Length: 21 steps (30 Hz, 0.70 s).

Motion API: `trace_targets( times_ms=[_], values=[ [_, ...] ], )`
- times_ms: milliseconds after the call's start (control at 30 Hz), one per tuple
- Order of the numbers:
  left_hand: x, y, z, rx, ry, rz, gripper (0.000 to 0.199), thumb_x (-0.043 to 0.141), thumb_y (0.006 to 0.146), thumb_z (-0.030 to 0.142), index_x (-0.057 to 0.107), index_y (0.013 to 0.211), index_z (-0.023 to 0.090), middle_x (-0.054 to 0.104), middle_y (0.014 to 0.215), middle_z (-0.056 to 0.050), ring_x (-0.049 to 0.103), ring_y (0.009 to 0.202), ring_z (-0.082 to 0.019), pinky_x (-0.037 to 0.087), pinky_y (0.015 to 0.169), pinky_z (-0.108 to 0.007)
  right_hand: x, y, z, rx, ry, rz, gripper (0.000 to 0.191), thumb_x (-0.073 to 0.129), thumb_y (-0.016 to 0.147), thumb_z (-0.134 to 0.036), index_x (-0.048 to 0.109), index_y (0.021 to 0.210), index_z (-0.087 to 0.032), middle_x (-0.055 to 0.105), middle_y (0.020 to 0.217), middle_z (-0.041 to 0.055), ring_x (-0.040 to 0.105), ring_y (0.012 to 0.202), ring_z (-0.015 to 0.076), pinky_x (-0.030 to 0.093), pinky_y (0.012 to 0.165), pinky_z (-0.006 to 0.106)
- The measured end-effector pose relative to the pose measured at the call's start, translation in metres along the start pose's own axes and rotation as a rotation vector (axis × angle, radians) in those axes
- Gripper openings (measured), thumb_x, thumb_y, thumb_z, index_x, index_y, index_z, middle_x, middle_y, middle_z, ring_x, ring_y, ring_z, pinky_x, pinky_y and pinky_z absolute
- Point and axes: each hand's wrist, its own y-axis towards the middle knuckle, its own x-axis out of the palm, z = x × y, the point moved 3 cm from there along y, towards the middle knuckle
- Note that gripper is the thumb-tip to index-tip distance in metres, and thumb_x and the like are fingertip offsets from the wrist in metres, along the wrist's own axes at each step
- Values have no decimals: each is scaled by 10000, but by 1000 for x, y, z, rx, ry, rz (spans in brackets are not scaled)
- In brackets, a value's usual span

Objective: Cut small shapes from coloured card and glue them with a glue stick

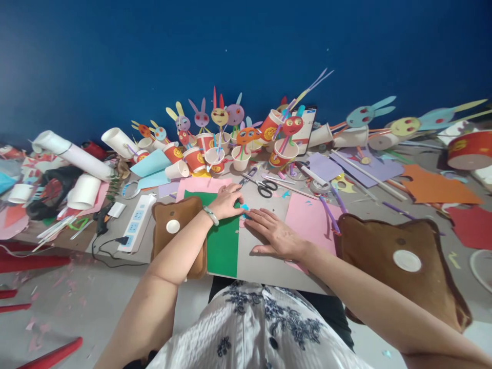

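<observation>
My left hand [226, 202], with a bangle on its wrist, rests partly over a green sheet of paper [223, 246]. Its thumb and index finger are closed at a small light-blue paper piece [245, 207]. On the grey tabletop, my right hand [273, 233] lies flat with fingers stretched out, its fingertips at the same blue piece. Part of that piece is hidden by the fingers. Black-handled scissors [266, 188] lie just beyond both hands. A pink sheet [311, 218] reaches under my right wrist.
Paper cups [241, 160] with rabbit-faced paper figures stand along the blue wall. Brown cushions [384, 256] lie at both sides. At the left is a white power strip [137, 223]; a phone [307, 130] leans among the cups. An orange sheet [438, 185] lies right.
</observation>
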Motion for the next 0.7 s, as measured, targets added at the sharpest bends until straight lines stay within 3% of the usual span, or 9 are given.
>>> trace_targets(
  times_ms=[300,700],
  values=[
    [-4,-1,0,89,17,47,186,690,764,327,639,877,188,554,1114,-84,509,1155,-237,344,1068,-447,9,3,5,35,-35,-56,902,511,853,-652,252,1514,-96,274,1555,215,218,1459,327,242,1159,562],
    [-8,-1,-1,127,88,75,164,635,814,312,653,891,168,572,974,-73,547,1026,-225,400,991,-405,13,6,5,55,-100,-91,900,497,846,-673,271,1513,-112,281,1554,203,243,1449,333,231,1157,567]
  ],
)
